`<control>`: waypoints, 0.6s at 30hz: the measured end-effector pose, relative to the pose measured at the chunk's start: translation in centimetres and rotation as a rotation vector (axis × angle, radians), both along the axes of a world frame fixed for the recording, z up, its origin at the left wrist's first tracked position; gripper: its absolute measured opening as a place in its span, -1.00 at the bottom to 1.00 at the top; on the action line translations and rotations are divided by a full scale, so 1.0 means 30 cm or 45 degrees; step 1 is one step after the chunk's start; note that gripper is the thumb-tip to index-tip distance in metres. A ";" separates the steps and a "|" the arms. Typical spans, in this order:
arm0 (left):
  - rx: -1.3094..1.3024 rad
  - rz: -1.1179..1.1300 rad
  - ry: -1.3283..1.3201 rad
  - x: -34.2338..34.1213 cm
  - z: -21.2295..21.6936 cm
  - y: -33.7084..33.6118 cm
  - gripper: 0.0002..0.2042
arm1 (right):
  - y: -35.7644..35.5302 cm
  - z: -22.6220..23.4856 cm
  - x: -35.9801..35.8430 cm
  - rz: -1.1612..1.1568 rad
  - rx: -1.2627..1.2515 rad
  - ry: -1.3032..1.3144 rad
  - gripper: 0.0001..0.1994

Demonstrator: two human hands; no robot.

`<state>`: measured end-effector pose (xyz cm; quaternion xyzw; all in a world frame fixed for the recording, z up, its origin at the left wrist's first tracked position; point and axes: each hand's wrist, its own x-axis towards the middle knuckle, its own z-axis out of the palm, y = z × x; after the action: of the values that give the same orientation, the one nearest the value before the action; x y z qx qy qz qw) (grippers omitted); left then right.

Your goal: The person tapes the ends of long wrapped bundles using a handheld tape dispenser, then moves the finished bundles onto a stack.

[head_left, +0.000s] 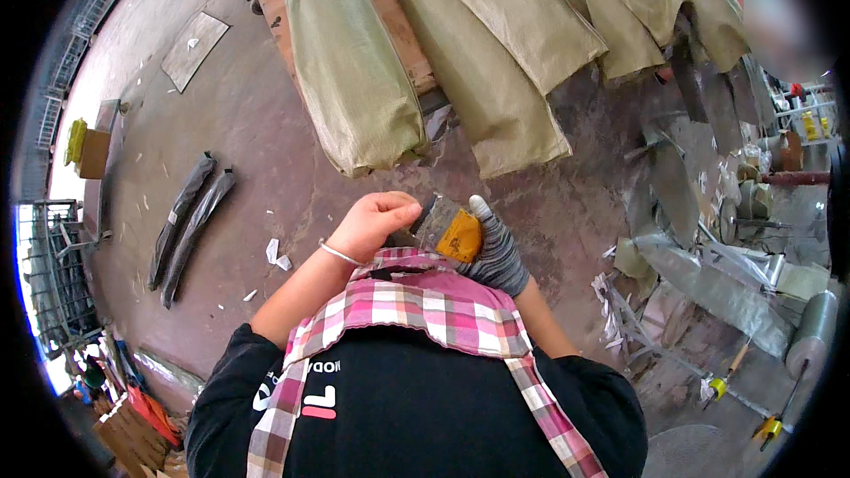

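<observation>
In front of the plaid apron [416,296], my right hand [503,257], in a grey striped knit glove, grips what looks like a tape roll [452,230]. That thing is yellow on the glove side and greyish with a dark edge on the other. My bare left hand [379,219], a white band at its wrist, is closed in a pinch beside the dark edge. What its fingertips hold, if anything, is too small to make out. Just beyond my hands lie the ends of long olive woven-plastic packages [354,97], one with a white label.
The packages rest on a wooden board [390,22]. Two long black-wrapped pieces [190,226] lie on the floor at left, near paper scraps [277,254]. Plastic film [708,288] and a film roll [812,334] crowd the right. Cardboard [124,434] is stacked at lower left.
</observation>
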<state>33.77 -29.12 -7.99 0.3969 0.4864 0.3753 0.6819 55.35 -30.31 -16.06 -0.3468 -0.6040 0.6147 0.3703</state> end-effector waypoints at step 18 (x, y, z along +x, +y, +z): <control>0.024 0.590 1.502 -0.279 -0.177 0.367 -0.13 | 0.031 -0.078 -0.099 -0.001 0.336 -1.221 -0.33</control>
<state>25.42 -18.10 -13.31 0.4275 0.8504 0.2354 0.1965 52.37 -29.37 -18.40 -0.5408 -0.7788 0.3041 0.0918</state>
